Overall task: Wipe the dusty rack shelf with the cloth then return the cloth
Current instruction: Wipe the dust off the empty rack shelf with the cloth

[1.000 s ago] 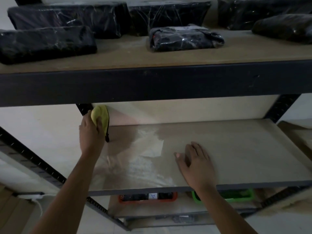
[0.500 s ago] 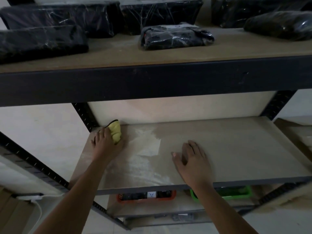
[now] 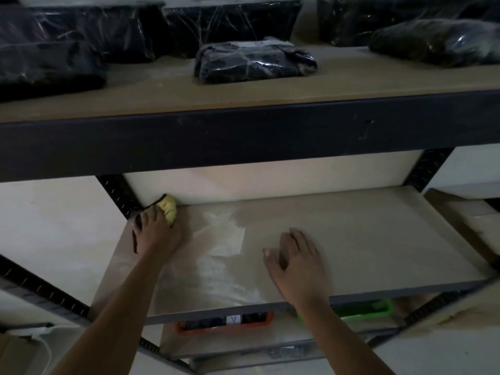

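Observation:
A yellow cloth (image 3: 168, 210) with a black edge is bunched at the back left corner of the middle rack shelf (image 3: 378, 239). My left hand (image 3: 155, 232) presses down on it, fingers spread over the cloth, with yellow showing beyond the fingertips. My right hand (image 3: 297, 262) lies flat and open on the shelf near its front edge, holding nothing. A pale dusty patch (image 3: 224, 239) marks the shelf board between my two hands.
The upper shelf (image 3: 270, 85) carries several black plastic-wrapped packages (image 3: 251, 59). Its dark front beam (image 3: 243, 136) overhangs the middle shelf. Below are an orange bin (image 3: 224, 323) and a green bin (image 3: 362, 311). Black slotted uprights (image 3: 119, 196) stand at the back corners.
My left hand has brought the cloth down from the air onto the shelf and pushed it into the back left corner. My right hand has stayed flat on the shelf.

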